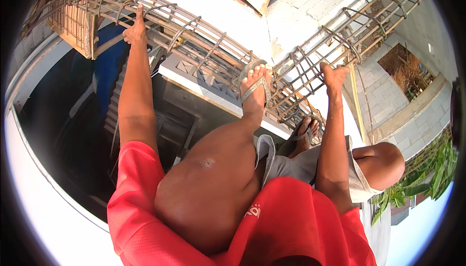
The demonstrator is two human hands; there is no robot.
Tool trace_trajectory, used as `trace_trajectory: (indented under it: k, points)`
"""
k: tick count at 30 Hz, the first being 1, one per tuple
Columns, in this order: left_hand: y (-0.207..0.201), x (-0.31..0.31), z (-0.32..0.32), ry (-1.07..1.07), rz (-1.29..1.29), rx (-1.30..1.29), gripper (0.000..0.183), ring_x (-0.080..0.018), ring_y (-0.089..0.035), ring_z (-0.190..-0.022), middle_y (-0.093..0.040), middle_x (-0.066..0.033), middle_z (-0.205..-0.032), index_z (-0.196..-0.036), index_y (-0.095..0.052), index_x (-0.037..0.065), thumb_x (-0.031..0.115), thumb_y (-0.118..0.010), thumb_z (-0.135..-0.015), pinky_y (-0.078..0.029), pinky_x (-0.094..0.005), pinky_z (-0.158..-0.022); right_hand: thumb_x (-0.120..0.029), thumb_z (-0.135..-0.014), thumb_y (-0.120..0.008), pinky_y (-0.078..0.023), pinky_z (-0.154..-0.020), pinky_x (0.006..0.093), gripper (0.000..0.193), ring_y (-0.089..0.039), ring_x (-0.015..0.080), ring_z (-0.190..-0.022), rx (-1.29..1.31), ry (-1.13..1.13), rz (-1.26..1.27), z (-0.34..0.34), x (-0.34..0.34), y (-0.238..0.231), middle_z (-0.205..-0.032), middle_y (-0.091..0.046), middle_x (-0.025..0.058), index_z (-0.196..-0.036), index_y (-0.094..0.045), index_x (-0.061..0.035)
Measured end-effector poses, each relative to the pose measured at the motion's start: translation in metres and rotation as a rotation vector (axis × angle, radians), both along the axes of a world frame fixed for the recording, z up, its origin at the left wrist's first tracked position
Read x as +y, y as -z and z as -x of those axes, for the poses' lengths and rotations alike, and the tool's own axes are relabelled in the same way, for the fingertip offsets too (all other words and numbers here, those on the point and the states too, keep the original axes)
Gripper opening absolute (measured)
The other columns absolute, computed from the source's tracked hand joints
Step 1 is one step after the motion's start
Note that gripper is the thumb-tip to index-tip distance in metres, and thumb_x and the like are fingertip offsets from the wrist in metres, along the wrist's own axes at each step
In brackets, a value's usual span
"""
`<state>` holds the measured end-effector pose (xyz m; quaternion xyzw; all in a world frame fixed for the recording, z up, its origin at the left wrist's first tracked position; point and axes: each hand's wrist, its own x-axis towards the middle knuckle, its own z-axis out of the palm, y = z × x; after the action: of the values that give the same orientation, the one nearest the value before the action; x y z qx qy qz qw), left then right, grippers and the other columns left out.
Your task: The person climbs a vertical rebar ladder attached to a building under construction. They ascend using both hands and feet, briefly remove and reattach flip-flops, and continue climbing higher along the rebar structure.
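My left hand [136, 30] is closed on the lower edge of a long rebar cage [211, 50], one finger stretched up across its bars. My right hand [335, 76] grips the edge of a second rebar cage [347, 38] that slants up to the right; its fingertips are partly hidden. Both cages are brown steel bars with square stirrups, and they meet near my feet. One sandalled foot [255, 89] rests at this corner on the bars. My other foot [306, 132] is lower, beside the right cage.
Wooden formwork [75, 30] stands at the far left end. Below the left cage is a deep dark drop [63, 115] with a white ledge [204, 84]. To the right are a grey block wall [388, 91] with an opening, a thin wooden strip [359, 106] and green leaves [427, 178].
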<state>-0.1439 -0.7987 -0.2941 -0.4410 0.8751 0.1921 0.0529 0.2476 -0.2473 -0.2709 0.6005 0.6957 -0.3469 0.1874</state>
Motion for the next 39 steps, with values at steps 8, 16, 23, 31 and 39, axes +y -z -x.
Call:
trace_trajectory:
  k: [8, 16, 23, 31, 39]
  points:
    - [-0.073, 0.119, -0.151, 0.352, -0.264, -0.405, 0.158, -0.0507, -0.033, -0.154, -0.023, -0.0417, -0.164, -0.160, -0.010, -0.023, 0.076, -0.090, -0.066, -0.038, -0.0509, -0.127, -0.025, -0.072, -0.078, -0.046, -0.109, 0.0459, 0.085, -0.064, 0.0441, -0.115, 0.051, 0.015, -0.125, -0.008, -0.011, 0.007, -0.120, -0.061, 0.0397, -0.131, -0.033, 0.0156]
    - [-0.066, 0.135, -0.141, 0.169, -0.018, -0.540, 0.153, -0.0452, -0.044, -0.152, -0.023, -0.0419, -0.167, -0.162, -0.006, -0.021, 0.065, -0.094, -0.070, -0.045, -0.0483, -0.122, -0.023, -0.073, -0.080, -0.052, -0.101, 0.0543, 0.081, -0.072, 0.0486, -0.103, -0.018, 0.093, -0.246, -0.002, -0.020, 0.020, -0.110, -0.070, 0.0323, -0.137, -0.039, 0.0062]
    - [-0.052, 0.204, -0.195, -0.234, -0.076, -0.280, 0.119, -0.0408, -0.059, -0.133, -0.051, -0.0289, -0.143, -0.145, -0.033, -0.013, 0.055, -0.095, -0.070, -0.049, -0.0492, -0.116, -0.024, -0.076, -0.078, -0.057, -0.088, 0.0564, 0.067, -0.074, 0.0490, -0.092, -0.023, 0.106, -0.306, 0.002, -0.023, 0.010, -0.102, -0.071, 0.0313, -0.128, -0.047, 0.0037]
    - [-0.036, 0.196, -0.187, -0.215, -0.004, -0.401, 0.100, -0.0397, -0.061, -0.127, -0.052, -0.0243, -0.137, -0.138, -0.034, -0.004, 0.050, -0.092, -0.077, -0.050, -0.0489, -0.114, -0.023, -0.082, -0.074, -0.056, -0.091, 0.0572, 0.063, -0.073, 0.0478, -0.100, 0.056, 0.218, -0.287, 0.013, -0.042, -0.006, -0.108, -0.070, 0.0331, -0.131, -0.050, 0.0094]
    - [-0.037, 0.173, -0.194, -0.153, -0.237, -0.301, 0.120, -0.0453, -0.060, -0.132, -0.052, -0.0314, -0.142, -0.143, -0.027, -0.006, 0.048, -0.102, -0.066, -0.056, -0.0519, -0.110, -0.035, -0.085, -0.079, -0.057, -0.086, 0.0566, 0.067, -0.073, 0.0461, -0.096, 0.042, 0.192, -0.278, 0.003, -0.033, 0.007, -0.105, -0.070, 0.0287, -0.127, -0.049, 0.0064]
